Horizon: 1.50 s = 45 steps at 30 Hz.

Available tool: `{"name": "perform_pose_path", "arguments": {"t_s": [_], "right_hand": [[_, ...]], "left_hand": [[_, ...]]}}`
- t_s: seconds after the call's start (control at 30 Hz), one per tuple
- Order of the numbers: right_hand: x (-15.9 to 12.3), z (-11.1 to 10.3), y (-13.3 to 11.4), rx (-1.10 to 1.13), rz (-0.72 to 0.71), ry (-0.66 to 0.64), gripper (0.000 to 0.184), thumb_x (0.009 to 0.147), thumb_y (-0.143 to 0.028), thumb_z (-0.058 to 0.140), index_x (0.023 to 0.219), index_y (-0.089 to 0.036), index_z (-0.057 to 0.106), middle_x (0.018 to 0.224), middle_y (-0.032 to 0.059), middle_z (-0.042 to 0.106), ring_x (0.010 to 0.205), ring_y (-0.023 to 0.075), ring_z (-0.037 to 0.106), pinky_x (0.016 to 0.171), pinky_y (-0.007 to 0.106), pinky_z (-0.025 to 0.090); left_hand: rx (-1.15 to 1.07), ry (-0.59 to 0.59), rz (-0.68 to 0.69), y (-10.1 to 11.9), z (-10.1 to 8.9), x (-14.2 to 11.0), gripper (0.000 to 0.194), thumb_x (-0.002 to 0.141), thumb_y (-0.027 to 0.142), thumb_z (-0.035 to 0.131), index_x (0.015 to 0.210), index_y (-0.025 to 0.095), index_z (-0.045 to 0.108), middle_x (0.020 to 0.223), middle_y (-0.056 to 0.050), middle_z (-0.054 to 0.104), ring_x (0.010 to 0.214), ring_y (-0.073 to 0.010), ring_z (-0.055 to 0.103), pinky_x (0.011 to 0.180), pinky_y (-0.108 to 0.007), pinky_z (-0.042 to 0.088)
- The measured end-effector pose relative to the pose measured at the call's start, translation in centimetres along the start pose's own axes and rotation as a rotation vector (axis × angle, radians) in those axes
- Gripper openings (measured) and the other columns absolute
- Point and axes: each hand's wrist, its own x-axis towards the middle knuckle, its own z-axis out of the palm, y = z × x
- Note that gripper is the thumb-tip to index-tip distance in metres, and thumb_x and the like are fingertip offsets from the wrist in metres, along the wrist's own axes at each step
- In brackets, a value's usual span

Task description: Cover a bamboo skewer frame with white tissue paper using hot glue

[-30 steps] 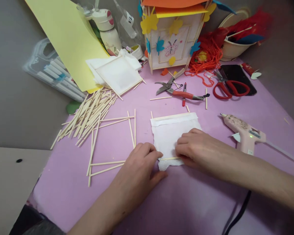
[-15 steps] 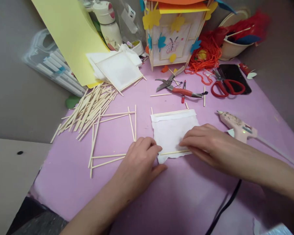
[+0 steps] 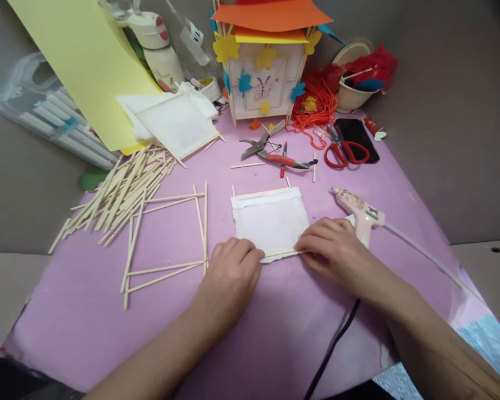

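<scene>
One paper-covered stick frame (image 3: pixel 270 223) lay pinched in the right hand (image 3: pixel 331 247); left hand (image 3: pixel 233 272) touching, grip unclear. Toward its one o'clock, one bucket (image 3: pixel 355 101) held red mesh (image 3: pixel 384 65).

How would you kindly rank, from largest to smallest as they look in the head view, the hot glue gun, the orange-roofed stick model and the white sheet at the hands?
1. Orange-roofed stick model
2. White sheet
3. Hot glue gun

On the bench (image 3: pixel 283 333): two hands (image 3: pixel 232 269) (image 3: pixel 337 250), two paper-covered stick frames (image 3: pixel 270 225) (image 3: pixel 177 125), eight sticks (image 3: pixel 205 222) laid as one square; toward the back edge, one lantern (image 3: pixel 250 100), one bottle (image 3: pixel 162 61), one pair of pruning shears (image 3: pixel 275 158), one pair of scissors (image 3: pixel 342 143), one phone (image 3: pixel 360 130); toward the right edge, one glue gun (image 3: pixel 358 208).
</scene>
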Motion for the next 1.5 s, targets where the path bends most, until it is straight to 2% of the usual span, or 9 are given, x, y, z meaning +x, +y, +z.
{"name": "perform_pose_path", "arguments": {"t_s": [0.17, 0.33, 0.47, 0.63, 0.9, 1.13, 1.23, 1.4, 1.5], "right_hand": [[0.0, 0.1, 0.1, 0.022, -0.007, 0.023, 0.018, 0.093, -0.017, 0.052, 0.086, -0.022, 0.068, 0.085, 0.0031, 0.068, 0.087, 0.0193, 0.053, 0.081, 0.038, 0.028], [0.2, 0.2, -0.1, 0.023, -0.008, 0.040, 0.018, 0.092, -0.015, 0.053, 0.084, -0.021, 0.068, 0.084, 0.0030, 0.069, 0.086, 0.0187, 0.053, 0.081, 0.038, 0.027], [0.1, -0.2, 0.0, 0.023, -0.003, 0.032, 0.017, 0.091, -0.015, 0.053, 0.087, -0.022, 0.067, 0.085, 0.0031, 0.068, 0.087, 0.0190, 0.054, 0.080, 0.037, 0.028], [-0.2, -0.9, 0.2, 0.046, 0.035, 0.083, 0.013, 0.087, -0.016, 0.057, 0.095, -0.021, 0.065, 0.094, 0.0048, 0.067, 0.092, 0.0206, 0.053, 0.081, 0.037, 0.030], [-0.1, 0.0, 0.1, 0.026, 0.005, 0.044, 0.018, 0.093, -0.017, 0.052, 0.085, -0.021, 0.068, 0.086, 0.0034, 0.068, 0.089, 0.0195, 0.052, 0.080, 0.038, 0.028], [0.0, -0.1, 0.2, 0.063, -0.003, 0.056, 0.018, 0.091, -0.014, 0.053, 0.082, -0.019, 0.068, 0.081, 0.0028, 0.068, 0.085, 0.0179, 0.052, 0.079, 0.037, 0.028], [0.0, -0.1, 0.1, 0.072, -0.002, 0.051, 0.017, 0.090, -0.012, 0.055, 0.081, -0.019, 0.068, 0.081, 0.0021, 0.068, 0.086, 0.0179, 0.053, 0.080, 0.037, 0.028], [-0.3, 0.0, 0.0, 0.055, 0.002, 0.092, 0.012, 0.085, -0.012, 0.060, 0.084, -0.020, 0.068, 0.083, 0.0021, 0.068, 0.087, 0.0192, 0.052, 0.079, 0.038, 0.028], [-0.5, 0.1, 0.0, 0.039, -0.001, 0.106, 0.012, 0.085, -0.012, 0.060, 0.084, -0.020, 0.068, 0.084, 0.0021, 0.068, 0.088, 0.0198, 0.052, 0.078, 0.038, 0.028]], "left_hand": [[0.002, -0.021, 0.021, -0.2, 0.0, -0.2, 0.014, 0.092, 0.011, 0.048, 0.094, 0.017, 0.061, 0.088, -0.005, 0.060, 0.085, -0.0207, 0.051, 0.074, -0.036, 0.037], [-0.029, -0.047, 0.021, -0.3, 0.1, -0.1, 0.014, 0.093, 0.011, 0.047, 0.094, 0.017, 0.060, 0.088, -0.005, 0.060, 0.085, -0.0200, 0.051, 0.075, -0.036, 0.038], [-0.041, -0.052, 0.010, -0.3, 0.0, 0.0, 0.015, 0.094, 0.013, 0.045, 0.095, 0.019, 0.059, 0.089, -0.004, 0.060, 0.084, -0.0195, 0.052, 0.075, -0.035, 0.039], [-0.037, -0.012, 0.014, -0.1, 0.0, 0.0, 0.014, 0.093, 0.015, 0.047, 0.104, 0.018, 0.057, 0.096, -0.006, 0.061, 0.088, -0.0209, 0.053, 0.076, -0.036, 0.039], [-0.095, -0.053, 0.020, -0.3, 0.5, -0.1, 0.019, 0.096, 0.011, 0.042, 0.102, 0.019, 0.058, 0.093, -0.004, 0.060, 0.086, -0.0189, 0.051, 0.076, -0.035, 0.038], [-0.095, -0.072, 0.029, -0.3, 0.3, 0.1, 0.017, 0.095, 0.010, 0.043, 0.099, 0.017, 0.058, 0.091, -0.005, 0.059, 0.085, -0.0194, 0.050, 0.077, -0.035, 0.039], [-0.066, -0.039, 0.052, -0.4, 0.5, 0.0, 0.015, 0.093, 0.010, 0.046, 0.099, 0.016, 0.059, 0.092, -0.006, 0.060, 0.087, -0.0201, 0.051, 0.078, -0.036, 0.040], [-0.045, 0.107, 0.095, -0.4, 0.8, 0.2, 0.010, 0.092, 0.013, 0.052, 0.094, 0.014, 0.062, 0.088, -0.006, 0.062, 0.084, -0.0203, 0.054, 0.075, -0.035, 0.042], [-0.018, 0.133, 0.096, -0.4, 0.8, 0.2, 0.009, 0.091, 0.015, 0.054, 0.092, 0.013, 0.063, 0.087, -0.007, 0.062, 0.083, -0.0208, 0.054, 0.074, -0.036, 0.042]]}}
